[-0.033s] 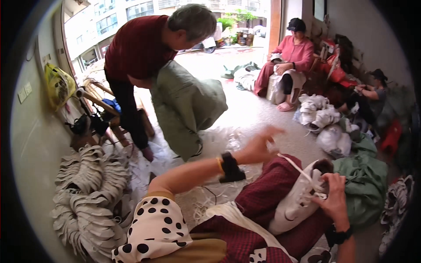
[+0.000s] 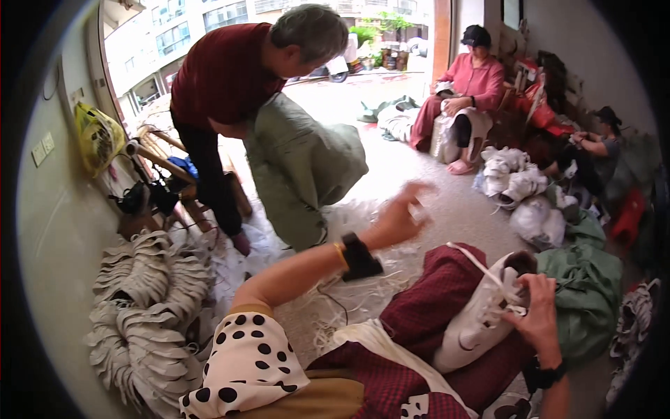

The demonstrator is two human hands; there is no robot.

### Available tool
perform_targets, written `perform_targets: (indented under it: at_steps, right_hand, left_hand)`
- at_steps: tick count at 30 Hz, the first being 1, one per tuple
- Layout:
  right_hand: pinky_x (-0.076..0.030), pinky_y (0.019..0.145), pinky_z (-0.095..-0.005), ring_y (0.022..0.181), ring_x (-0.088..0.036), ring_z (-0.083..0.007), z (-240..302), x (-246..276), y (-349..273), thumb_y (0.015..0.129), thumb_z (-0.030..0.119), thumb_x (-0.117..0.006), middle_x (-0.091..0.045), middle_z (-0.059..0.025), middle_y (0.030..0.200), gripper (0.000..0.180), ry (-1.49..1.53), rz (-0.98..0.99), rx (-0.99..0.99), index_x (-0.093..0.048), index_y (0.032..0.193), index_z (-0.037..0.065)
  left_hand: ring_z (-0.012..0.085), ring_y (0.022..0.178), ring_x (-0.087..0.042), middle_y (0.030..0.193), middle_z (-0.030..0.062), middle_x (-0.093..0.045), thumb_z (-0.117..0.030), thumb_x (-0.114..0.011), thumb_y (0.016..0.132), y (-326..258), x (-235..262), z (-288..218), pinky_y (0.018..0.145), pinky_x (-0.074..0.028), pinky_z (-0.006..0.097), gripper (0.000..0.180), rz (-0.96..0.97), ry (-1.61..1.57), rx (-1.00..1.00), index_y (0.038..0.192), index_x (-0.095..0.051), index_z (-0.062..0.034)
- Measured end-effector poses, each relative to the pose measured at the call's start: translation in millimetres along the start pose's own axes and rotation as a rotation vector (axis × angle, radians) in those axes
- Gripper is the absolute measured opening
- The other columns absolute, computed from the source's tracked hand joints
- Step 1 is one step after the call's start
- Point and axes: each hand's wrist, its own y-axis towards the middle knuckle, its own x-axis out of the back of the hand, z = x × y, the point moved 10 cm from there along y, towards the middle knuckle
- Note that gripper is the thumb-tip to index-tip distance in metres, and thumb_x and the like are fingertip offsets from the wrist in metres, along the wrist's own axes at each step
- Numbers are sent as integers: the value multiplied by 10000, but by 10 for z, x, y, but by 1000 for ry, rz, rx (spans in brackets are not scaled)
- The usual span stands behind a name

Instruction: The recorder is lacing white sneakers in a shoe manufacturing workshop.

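1. The right hand (image 2: 537,318) has its grip closed on a white shoe (image 2: 481,318), fingers at the laces; the shoe rests on the person's lap.
2. The left hand (image 2: 398,213) is raised and blurred, fingers spread, holding nothing.
3. A white lace (image 2: 474,262) runs up from the shoe.
4. Nearby, a standing person handles a green sack (image 2: 300,167); stacked insoles (image 2: 139,300) lie on the floor.

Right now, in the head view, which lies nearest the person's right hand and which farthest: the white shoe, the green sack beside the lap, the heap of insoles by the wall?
From the right hand:
1. White shoe, held on the lap, under the fingers.
2. Green sack, just to the right of the lap.
3. Heap of insoles, far left by the wall.
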Motion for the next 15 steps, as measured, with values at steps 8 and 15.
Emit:
perform_targets:
  at_steps: [8,15]
  right_hand:
    - [-392,944,-446,1049,-468,-355,-89,41,-9,499,102,-856,-530,-134,1051,657,62,-42,4,-542,1075,62]
    - [-395,978,-435,1070,-470,-344,-238,93,-126,549,262,-872,-543,-117,1077,683,-14,-141,156,-565,1131,76]
  left_hand:
    - [140,953,-584,1254,84,-576,-179,-615,928,-574,2964,1085,791,-493,308,399,-1002,-250,421,1294,-530,-44]
    - [121,824,-591,926,72,-653,-115,-562,1008,26,606,-1019,729,-473,252,171,4,-675,191,1100,-625,15]
